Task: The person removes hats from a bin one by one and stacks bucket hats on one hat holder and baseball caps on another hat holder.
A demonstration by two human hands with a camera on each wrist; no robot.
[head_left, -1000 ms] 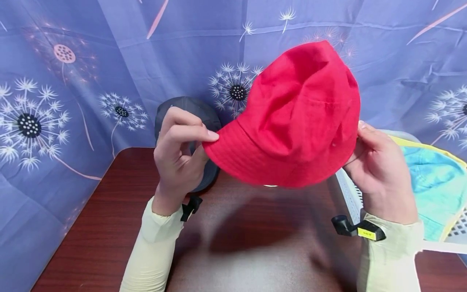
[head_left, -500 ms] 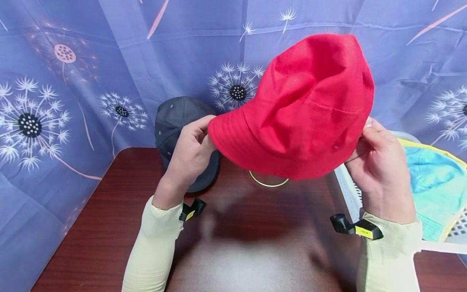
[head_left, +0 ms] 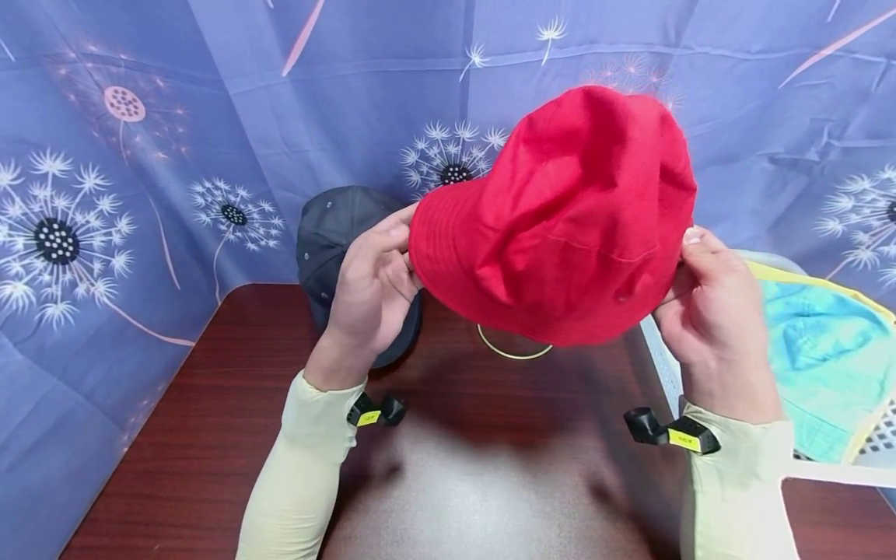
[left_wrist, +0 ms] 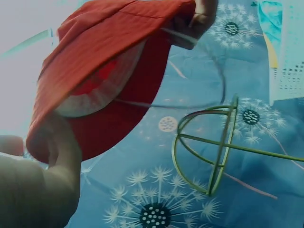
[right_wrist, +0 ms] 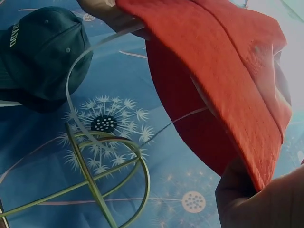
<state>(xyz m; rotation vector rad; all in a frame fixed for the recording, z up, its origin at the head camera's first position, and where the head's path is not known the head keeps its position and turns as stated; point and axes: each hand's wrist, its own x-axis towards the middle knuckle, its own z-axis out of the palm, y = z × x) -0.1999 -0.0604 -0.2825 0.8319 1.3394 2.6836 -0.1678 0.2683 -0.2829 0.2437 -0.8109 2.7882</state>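
Observation:
A red bucket hat is held up over the table by both hands, crown upward and tilted. My left hand grips the brim's left edge, its thumb inside under the brim in the left wrist view. At the opposite edge my right hand pinches the brim, thumb on the outside. A thin cord hangs in a loop from the hat. Below the hat, a gold wire hat stand with a domed top shows in both wrist views. From the head only its base ring is visible.
A dark baseball cap is at the back left, partly behind my left hand. To the right, a light-blue bucket hat with yellow trim lies in a white perforated basket. A dandelion-print curtain hangs behind the brown table.
The hat rose to the right, then came slightly back down and left, its crown turning. My left hand moved right and changed its hold on the brim. More of the base ring shows.

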